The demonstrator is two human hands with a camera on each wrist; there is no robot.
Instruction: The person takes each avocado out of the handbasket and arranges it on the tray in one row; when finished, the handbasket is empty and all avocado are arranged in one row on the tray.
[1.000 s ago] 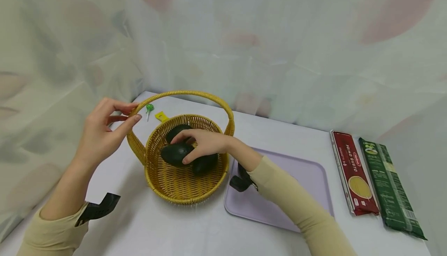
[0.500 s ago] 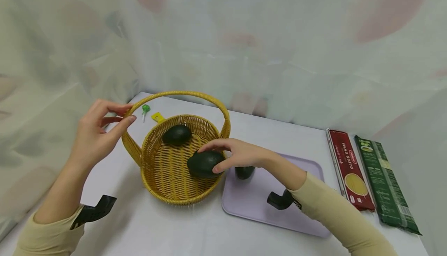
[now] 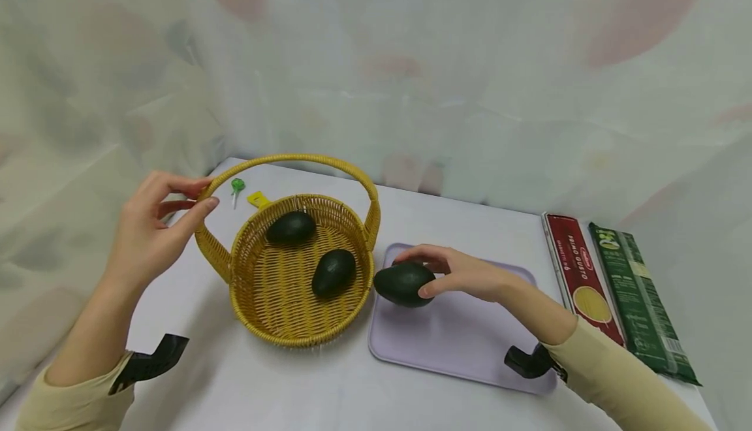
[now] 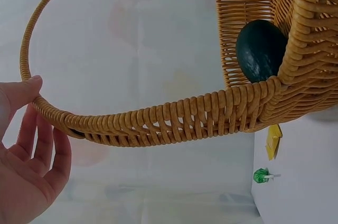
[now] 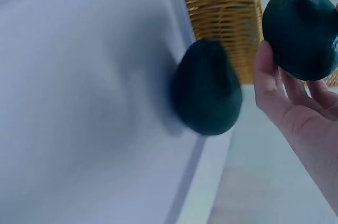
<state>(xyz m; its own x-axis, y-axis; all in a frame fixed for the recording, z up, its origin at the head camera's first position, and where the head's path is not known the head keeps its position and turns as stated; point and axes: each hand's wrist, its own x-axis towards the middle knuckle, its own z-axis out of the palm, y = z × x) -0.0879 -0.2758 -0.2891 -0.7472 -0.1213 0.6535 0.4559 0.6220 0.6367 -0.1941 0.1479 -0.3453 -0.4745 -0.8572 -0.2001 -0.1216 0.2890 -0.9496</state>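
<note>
A dark avocado (image 3: 403, 284) is held in the curled fingers of the right hand (image 3: 464, 274) just above the near-left corner of a lilac tray (image 3: 470, 346), beside a wicker basket (image 3: 276, 313) where two more avocados (image 3: 333, 272) lie. The basket's hoop handle (image 4: 158, 123) is pinched by the left hand (image 3: 149, 228). The fruit is judged firm, fairly light and smooth-skinned, best cupped round its widest part. In the right wrist view another avocado (image 5: 206, 94) is seen on the tray
</note>
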